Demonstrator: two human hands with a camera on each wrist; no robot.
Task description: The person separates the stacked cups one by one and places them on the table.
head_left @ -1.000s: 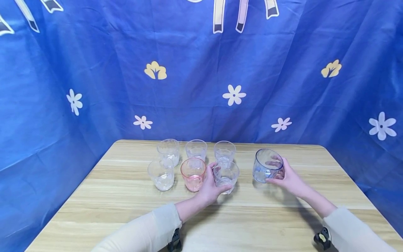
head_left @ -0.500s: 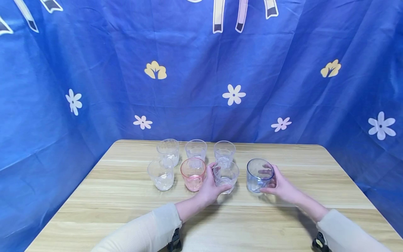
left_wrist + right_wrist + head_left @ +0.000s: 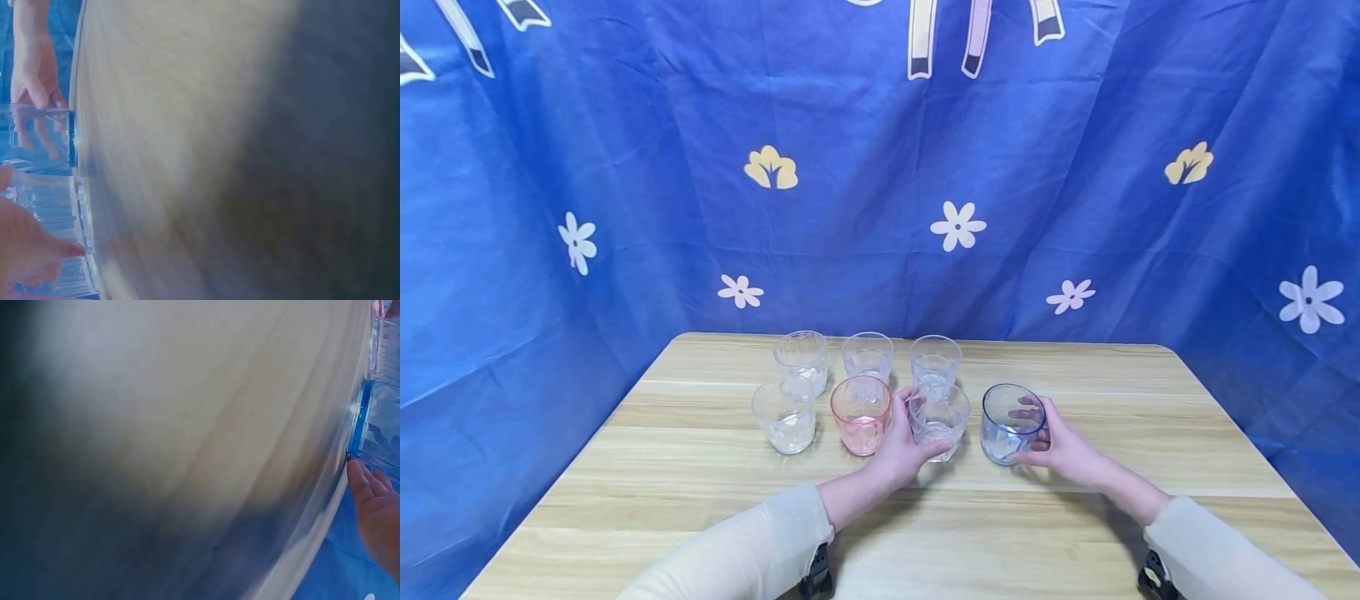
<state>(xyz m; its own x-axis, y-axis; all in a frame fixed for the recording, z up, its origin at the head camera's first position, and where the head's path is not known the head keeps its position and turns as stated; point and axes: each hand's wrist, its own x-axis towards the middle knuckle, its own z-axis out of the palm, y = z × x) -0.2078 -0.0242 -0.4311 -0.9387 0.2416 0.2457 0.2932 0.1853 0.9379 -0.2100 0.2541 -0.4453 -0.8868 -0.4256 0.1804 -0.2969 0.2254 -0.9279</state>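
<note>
My left hand (image 3: 897, 454) curls round the left side of a clear glass (image 3: 942, 421) at the right end of the front row, thumb in front. Just right of it, a blue-tinted glass (image 3: 1002, 433) stands upright in the grip of my right hand (image 3: 1063, 450), which holds it from its right side. A narrow strip of table shows between the two glasses. In the left wrist view the blue glass (image 3: 37, 134) appears with the right hand's fingers seen through its wall. The right wrist view shows its thick blue base (image 3: 360, 419) at the table surface, fingertips right beside it.
Left of my left hand stand a pink glass (image 3: 860, 421) and another clear glass (image 3: 786, 421). Behind are three clear glasses in a row, including a middle glass (image 3: 867, 354). A blue patterned cloth (image 3: 850, 275) hangs behind and beside the wooden table (image 3: 700, 467).
My right hand has brought the blue glass left and toward me, down beside the clear glass in my left hand. The left hand has stayed in place.
</note>
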